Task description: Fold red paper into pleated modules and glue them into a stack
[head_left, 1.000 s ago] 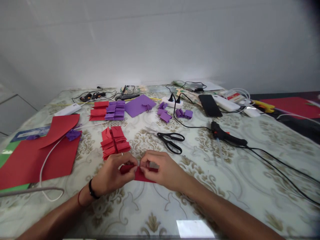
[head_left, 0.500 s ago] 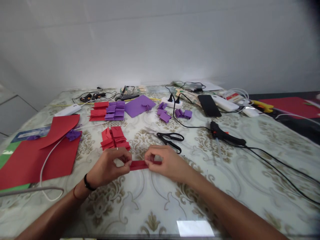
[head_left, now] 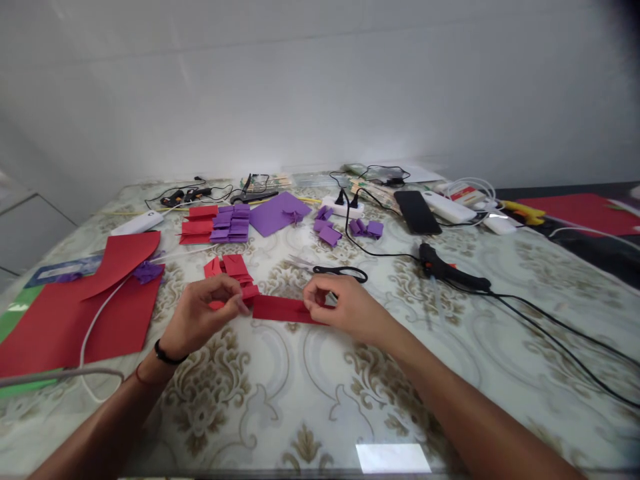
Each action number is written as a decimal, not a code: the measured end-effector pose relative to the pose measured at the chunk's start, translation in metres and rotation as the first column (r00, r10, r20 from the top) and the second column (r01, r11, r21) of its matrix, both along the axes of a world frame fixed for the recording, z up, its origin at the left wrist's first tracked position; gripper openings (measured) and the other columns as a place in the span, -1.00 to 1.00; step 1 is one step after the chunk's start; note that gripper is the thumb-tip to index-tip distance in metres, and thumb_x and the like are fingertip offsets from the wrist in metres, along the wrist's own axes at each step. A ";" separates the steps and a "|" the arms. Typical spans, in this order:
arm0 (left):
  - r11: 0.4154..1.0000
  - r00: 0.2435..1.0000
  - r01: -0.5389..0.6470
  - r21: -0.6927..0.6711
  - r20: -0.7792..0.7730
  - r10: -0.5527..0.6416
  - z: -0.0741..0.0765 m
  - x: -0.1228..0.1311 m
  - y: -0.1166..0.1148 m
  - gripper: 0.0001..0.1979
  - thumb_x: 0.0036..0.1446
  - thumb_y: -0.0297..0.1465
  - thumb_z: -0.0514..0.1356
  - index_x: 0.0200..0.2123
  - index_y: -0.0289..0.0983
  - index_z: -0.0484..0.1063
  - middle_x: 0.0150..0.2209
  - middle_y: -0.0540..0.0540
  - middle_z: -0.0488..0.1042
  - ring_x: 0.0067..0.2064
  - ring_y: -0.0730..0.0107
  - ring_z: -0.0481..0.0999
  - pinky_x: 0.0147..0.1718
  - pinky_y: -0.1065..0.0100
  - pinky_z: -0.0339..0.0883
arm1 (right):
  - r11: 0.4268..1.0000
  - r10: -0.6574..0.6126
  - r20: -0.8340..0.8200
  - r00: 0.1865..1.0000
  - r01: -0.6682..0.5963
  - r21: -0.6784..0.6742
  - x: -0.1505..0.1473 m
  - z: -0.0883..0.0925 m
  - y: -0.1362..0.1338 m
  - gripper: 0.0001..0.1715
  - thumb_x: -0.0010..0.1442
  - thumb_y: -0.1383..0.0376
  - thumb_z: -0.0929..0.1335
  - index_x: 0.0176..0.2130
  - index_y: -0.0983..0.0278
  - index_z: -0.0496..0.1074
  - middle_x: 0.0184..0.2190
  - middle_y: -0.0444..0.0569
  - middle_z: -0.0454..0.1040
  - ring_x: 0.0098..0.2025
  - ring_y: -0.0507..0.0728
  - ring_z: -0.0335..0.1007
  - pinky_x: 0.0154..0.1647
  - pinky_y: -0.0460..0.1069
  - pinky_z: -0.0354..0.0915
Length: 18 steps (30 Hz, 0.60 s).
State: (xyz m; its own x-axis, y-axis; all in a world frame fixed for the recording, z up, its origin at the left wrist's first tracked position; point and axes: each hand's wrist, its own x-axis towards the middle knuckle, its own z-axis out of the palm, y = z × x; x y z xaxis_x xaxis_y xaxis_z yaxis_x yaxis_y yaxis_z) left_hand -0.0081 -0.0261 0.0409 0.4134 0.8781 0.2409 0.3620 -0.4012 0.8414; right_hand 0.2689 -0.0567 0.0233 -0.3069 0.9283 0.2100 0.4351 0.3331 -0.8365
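A strip of red paper (head_left: 280,309) with a lengthwise crease is held at its right end by my right hand (head_left: 345,307), thumb and fingertips pinched on it. My left hand (head_left: 205,313) is just off the strip's left end, fingers curved and thumb and forefinger slightly apart, with nothing visible between them. Folded red paper pieces (head_left: 236,267) lie right behind my left hand, partly hidden by it. Black-handled scissors (head_left: 340,271) lie behind my right hand, which covers part of their handles.
Red sheets (head_left: 120,320) lie at the left with a white cable across them. Purple folded pieces (head_left: 233,223), a purple sheet (head_left: 275,215) and a power strip (head_left: 345,208) are farther back. A phone (head_left: 418,212) and a black glue gun (head_left: 453,268) with trailing cords are on the right.
My left hand has come off the strip and moved left. My right hand has moved slightly up and right, still pinching the strip, which now shows a wider face.
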 end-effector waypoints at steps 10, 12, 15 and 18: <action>0.959 0.973 0.217 0.181 -0.120 -0.198 -0.023 0.023 -0.021 -0.94 0.30 -0.45 0.29 -0.25 -0.24 0.59 -0.26 -0.06 0.64 -0.20 0.36 0.62 -0.16 0.41 0.44 | 0.992 0.105 -0.004 0.994 -0.105 0.074 -0.020 -0.006 -0.012 -0.80 0.04 0.55 0.37 -0.44 0.26 0.44 -0.45 -0.17 0.46 -0.39 0.03 0.35 -0.30 -0.10 0.24; 0.967 0.977 0.200 0.156 -0.106 -0.185 -0.024 0.022 -0.021 -0.90 0.31 -0.46 0.28 -0.29 -0.25 0.58 -0.31 -0.04 0.63 -0.26 0.39 0.60 -0.22 0.42 0.42 | 0.992 0.108 -0.016 0.994 -0.107 0.060 -0.019 -0.005 -0.011 -0.80 0.03 0.55 0.36 -0.44 0.26 0.43 -0.45 -0.16 0.46 -0.38 0.03 0.34 -0.30 -0.10 0.24; 0.977 0.984 0.169 0.133 -0.081 -0.159 -0.019 0.017 -0.015 -0.86 0.32 -0.43 0.27 -0.33 -0.25 0.57 -0.34 -0.04 0.61 -0.28 0.38 0.58 -0.24 0.41 0.40 | 0.996 0.080 -0.031 0.996 -0.079 0.045 -0.013 -0.003 -0.008 -0.83 0.03 0.51 0.37 -0.45 0.25 0.43 -0.45 -0.16 0.47 -0.38 0.04 0.34 -0.29 -0.09 0.25; 0.981 0.988 0.151 0.118 -0.044 -0.147 -0.012 0.009 -0.006 -0.84 0.31 -0.40 0.28 -0.36 -0.26 0.55 -0.35 -0.03 0.58 -0.29 0.38 0.56 -0.25 0.40 0.38 | 0.999 0.026 -0.040 0.999 -0.025 0.047 -0.003 -0.001 -0.002 -0.89 0.07 0.45 0.37 -0.43 0.25 0.45 -0.45 -0.15 0.49 -0.39 0.05 0.36 -0.29 -0.08 0.26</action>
